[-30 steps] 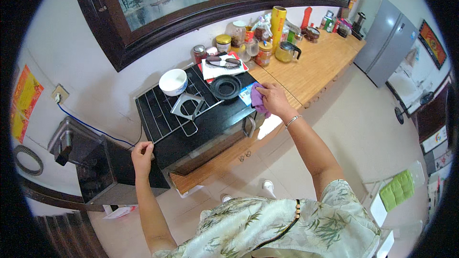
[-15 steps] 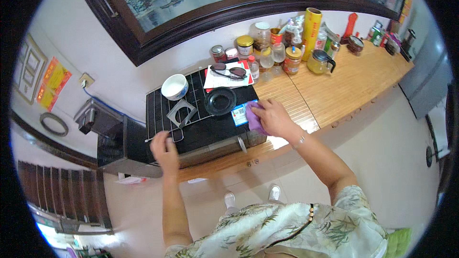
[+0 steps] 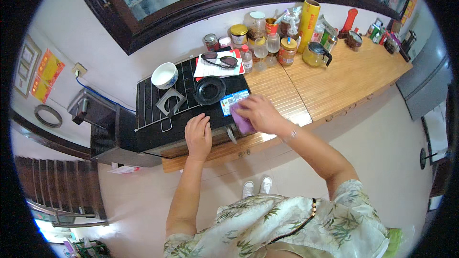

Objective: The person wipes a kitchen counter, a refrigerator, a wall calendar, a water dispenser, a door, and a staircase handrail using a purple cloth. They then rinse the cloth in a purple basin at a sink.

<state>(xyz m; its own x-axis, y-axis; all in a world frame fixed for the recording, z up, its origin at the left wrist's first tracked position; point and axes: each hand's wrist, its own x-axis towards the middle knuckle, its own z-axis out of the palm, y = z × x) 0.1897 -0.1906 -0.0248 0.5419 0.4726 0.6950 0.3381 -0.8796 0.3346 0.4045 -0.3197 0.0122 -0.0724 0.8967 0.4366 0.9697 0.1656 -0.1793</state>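
- One purple cloth (image 3: 243, 120), which I see clamped in the right hand (image 3: 261, 113) at the black oven (image 3: 178, 128).
- Left hand (image 3: 198, 136) near the oven's front edge, fingers slightly apart.

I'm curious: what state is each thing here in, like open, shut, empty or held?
Left hand: empty, fingers loosely bent
Right hand: gripping the cloth
Cloth: crumpled, held
Bowl: upright, empty
Black dish: upright, empty
Sunglasses: lying on papers
Red-capped bottle: upright, closed
Yellow-lidded jar: closed
Jug: upright, lidded
Plug: plugged in
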